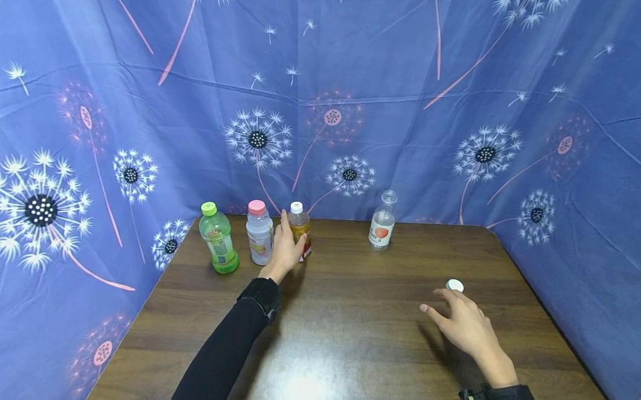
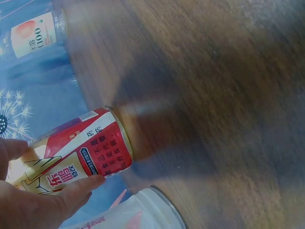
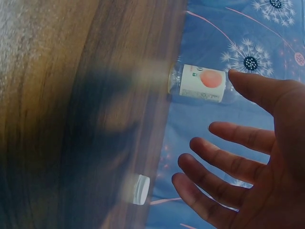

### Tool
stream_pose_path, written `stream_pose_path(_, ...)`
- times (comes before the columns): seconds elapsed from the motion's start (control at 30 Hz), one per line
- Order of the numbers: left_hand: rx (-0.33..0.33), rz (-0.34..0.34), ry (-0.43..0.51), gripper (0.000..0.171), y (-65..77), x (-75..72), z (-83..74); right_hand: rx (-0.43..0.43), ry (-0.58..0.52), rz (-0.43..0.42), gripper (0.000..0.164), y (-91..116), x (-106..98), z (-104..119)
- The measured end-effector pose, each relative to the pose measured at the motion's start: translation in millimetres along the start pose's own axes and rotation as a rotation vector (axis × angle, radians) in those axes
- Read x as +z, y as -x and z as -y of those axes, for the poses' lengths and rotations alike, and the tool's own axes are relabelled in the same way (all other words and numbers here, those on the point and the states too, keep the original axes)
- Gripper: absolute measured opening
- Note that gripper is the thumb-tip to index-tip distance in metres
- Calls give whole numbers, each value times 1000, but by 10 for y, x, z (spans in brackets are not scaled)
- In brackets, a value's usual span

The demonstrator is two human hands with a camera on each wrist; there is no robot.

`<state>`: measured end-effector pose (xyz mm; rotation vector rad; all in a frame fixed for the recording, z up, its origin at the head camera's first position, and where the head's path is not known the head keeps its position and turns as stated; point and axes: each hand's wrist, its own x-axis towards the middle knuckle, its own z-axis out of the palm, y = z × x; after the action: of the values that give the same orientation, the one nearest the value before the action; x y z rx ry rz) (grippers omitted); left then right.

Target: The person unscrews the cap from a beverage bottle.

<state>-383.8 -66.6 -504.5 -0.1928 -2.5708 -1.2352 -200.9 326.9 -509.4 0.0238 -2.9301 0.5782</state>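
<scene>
My left hand (image 1: 285, 249) is round a drink bottle (image 2: 107, 148) with a red and gold label and a white cap, thumb on one side and fingers on the other. The hand covers part of the label. Close to its left stands a bottle with a pink cap (image 1: 256, 207). On the right, my right hand (image 1: 467, 328) holds nothing; its fingers are spread and slightly bent over the table. A loose white cap (image 3: 141, 190) lies just beyond its fingertips. Farther back is a clear, capless bottle (image 1: 381, 226) with a peach on its label.
A green bottle (image 1: 220, 243) stands at the back left of the wooden table (image 1: 347, 322). Blue cloth (image 1: 411, 126) with dandelion prints hangs behind the table and along both sides.
</scene>
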Motion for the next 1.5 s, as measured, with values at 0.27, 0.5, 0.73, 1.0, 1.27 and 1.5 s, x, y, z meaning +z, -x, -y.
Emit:
stream_pose_path(0.27,16,-18,-17,91,12,-8,22,-24,-19,15,68,27,37,-21)
stream_pose_path(0.5,39,7,-24,93,57,-73,-36,-33,-33,22,66,52,65,-53)
stream_pose_path(0.73,127,-37,-96,87,161,-169,-100,-36,-40,20,66,63,80,-83)
stream_pose_path(1.0,221,-138,-203,72,262,-205,-220,-38,-47,10,66,70,66,-93)
stream_pose_path(1.27,248,-11,-152,66,306,-22,-402,-33,-45,-10,66,91,37,-123)
stream_pose_path(1.5,235,121,-126,64,278,209,-531,-33,-62,2,65,127,42,-138)
